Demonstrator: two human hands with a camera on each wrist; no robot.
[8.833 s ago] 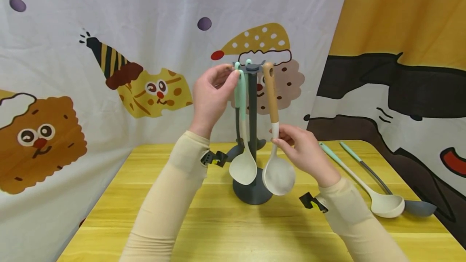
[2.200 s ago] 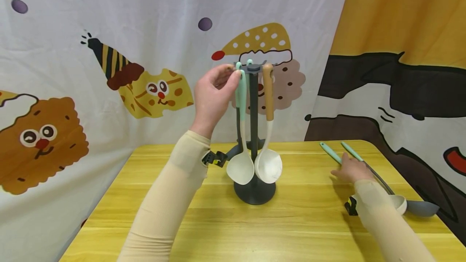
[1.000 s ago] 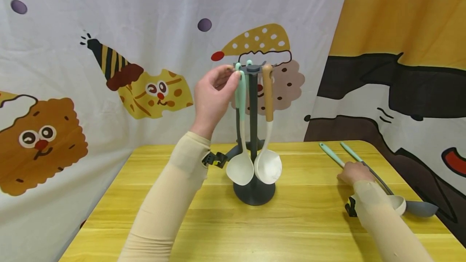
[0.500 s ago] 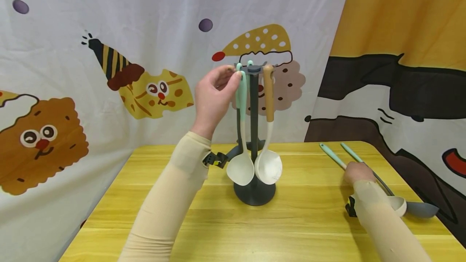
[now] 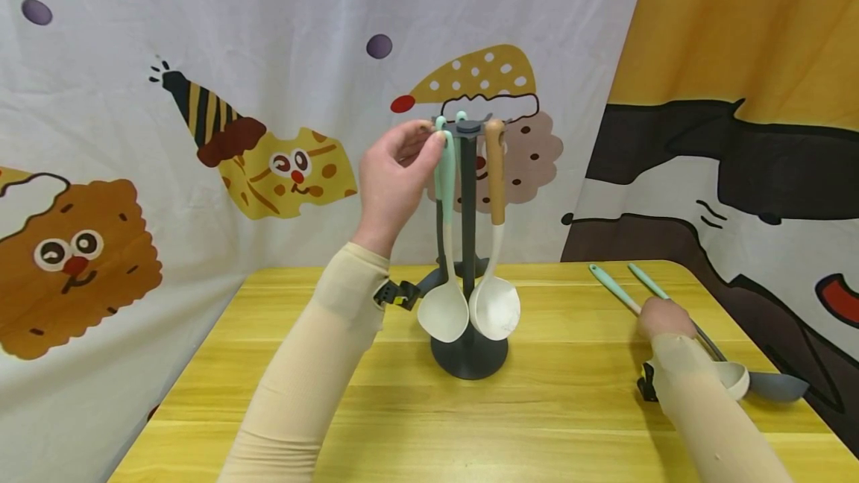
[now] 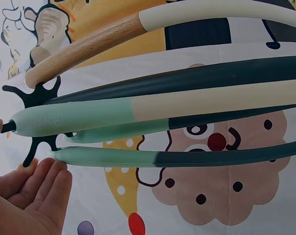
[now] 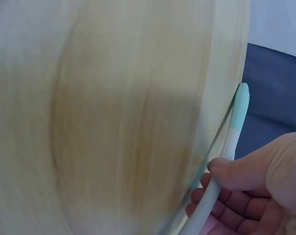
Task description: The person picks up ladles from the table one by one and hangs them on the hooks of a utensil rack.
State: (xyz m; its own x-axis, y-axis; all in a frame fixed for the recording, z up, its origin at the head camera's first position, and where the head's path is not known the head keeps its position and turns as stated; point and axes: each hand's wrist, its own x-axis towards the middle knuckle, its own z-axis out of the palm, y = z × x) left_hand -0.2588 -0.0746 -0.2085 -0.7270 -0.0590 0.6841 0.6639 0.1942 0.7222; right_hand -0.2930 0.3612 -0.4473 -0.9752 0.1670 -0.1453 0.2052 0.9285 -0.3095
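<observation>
My left hand (image 5: 392, 177) holds the top of a dark utensil stand (image 5: 470, 364); in the left wrist view its thumb is at one hook tip and its fingertips at another. Hanging there are a cream ladle with a mint handle (image 5: 443, 315), a white ladle with a wooden handle (image 5: 496, 177) and dark-grey utensils with mint handles (image 6: 108, 156). At the table's right side, my right hand (image 5: 664, 319) grips the white stem of another mint-handled ladle (image 7: 240, 105), thumb on top and fingers curled beneath. My wrist and sleeve cover part of its bowl.
Beside the gripped ladle lies a dark-grey utensil with a mint handle (image 5: 647, 280), its broad grey head (image 5: 778, 386) near the right edge of the wooden table (image 5: 376, 423). A printed cloth (image 5: 302, 43) hangs behind the table.
The wooden-handled ladle, earlier in my right hand, now hangs on the stand. My right hand has gone right to the ladle on the table and closed round its stem. The left hand stays put.
</observation>
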